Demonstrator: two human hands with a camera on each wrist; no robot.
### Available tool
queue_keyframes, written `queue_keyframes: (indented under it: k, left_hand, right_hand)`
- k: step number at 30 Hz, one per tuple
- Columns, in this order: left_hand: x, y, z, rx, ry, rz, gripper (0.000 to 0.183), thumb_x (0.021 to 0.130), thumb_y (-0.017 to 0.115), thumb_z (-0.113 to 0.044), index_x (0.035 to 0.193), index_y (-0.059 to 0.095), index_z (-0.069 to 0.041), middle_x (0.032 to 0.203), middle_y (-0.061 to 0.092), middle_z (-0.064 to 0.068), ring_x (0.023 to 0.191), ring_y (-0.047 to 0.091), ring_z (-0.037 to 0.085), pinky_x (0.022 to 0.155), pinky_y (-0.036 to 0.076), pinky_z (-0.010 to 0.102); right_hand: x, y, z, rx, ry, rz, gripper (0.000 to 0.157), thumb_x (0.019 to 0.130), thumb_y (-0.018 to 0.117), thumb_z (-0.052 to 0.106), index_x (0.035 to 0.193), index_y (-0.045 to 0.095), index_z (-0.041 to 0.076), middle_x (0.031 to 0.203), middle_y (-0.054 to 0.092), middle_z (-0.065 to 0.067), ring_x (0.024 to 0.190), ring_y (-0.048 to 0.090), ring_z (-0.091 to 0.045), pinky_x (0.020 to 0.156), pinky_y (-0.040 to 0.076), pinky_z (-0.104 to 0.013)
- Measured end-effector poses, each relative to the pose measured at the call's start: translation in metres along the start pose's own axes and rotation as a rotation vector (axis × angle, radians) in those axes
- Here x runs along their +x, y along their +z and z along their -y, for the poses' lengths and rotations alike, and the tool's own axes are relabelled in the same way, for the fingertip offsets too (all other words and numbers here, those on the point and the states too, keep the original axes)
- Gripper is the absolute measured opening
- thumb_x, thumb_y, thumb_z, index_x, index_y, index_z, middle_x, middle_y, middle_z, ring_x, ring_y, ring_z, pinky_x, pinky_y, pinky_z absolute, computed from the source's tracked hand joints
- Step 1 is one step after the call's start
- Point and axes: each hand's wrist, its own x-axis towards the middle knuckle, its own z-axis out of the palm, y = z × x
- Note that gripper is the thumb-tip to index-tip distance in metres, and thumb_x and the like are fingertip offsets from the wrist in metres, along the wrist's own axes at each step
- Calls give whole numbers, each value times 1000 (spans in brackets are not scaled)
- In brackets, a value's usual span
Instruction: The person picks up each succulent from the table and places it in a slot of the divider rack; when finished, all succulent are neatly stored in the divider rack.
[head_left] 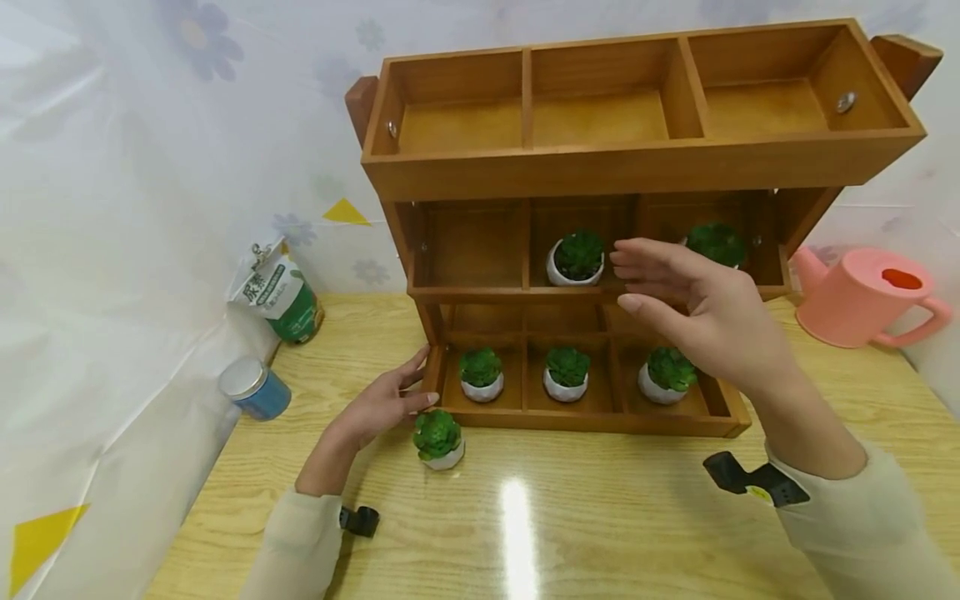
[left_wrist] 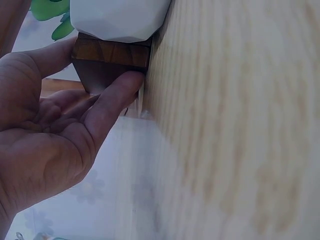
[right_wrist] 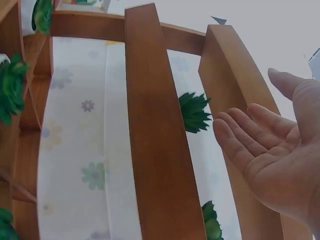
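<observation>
A three-tier wooden planter shelf (head_left: 637,171) stands on the table. My left hand (head_left: 378,408) grips the left end of its bottom tier, fingers along the side and thumb by the front corner. Just in front of that corner a potted succulent (head_left: 438,440) in a white pot sits on the table. My right hand (head_left: 697,308) hangs before the middle tier, empty, its fingers extended and thumb apart. Left of its fingertips is a succulent (head_left: 576,258) in the centre compartment; behind it another succulent (head_left: 715,243) is partly hidden. Each bottom compartment also has a succulent (head_left: 567,373).
A pink watering can (head_left: 855,300) stands right of the shelf. At the left are a green-and-white pouch (head_left: 288,296) with a clip and a blue jar (head_left: 258,392). A patterned sheet (head_left: 300,142) covers the wall behind.
</observation>
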Motion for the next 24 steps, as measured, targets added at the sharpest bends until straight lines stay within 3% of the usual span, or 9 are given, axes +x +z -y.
queue_keyframes:
  k: [10,14,18,24]
  left_hand:
    - [-2,-2,2,1,11,15,80,104,61,-26,163,9,-36,169,16,19,134,56,36,104,50,53]
    - [-3,-4,2,12,24,25,79,104,60,-27,164,8,-33,168,16,22,134,55,38,103,51,54]
    - [-2,-4,2,5,23,31,80,104,60,-26,164,9,-32,168,16,23,133,56,38,103,51,53]
    - [-2,-4,1,2,25,19,79,103,62,-25,164,12,-32,167,19,22,129,60,36,100,54,52]
  right_hand:
    - [-25,31,-11,98,3,134,47,100,64,8,145,57,18,138,65,-6,118,62,6,93,50,-10]
    - [-31,50,-17,163,8,197,49,100,65,8,147,54,16,141,63,-8,120,65,-5,95,53,-17]
    - [-35,69,-19,184,36,257,52,98,68,15,148,53,16,143,62,-5,120,66,-17,96,56,-29]
    - [-42,96,-22,216,104,319,52,96,72,28,144,56,21,139,64,-1,119,66,-16,95,57,-37]
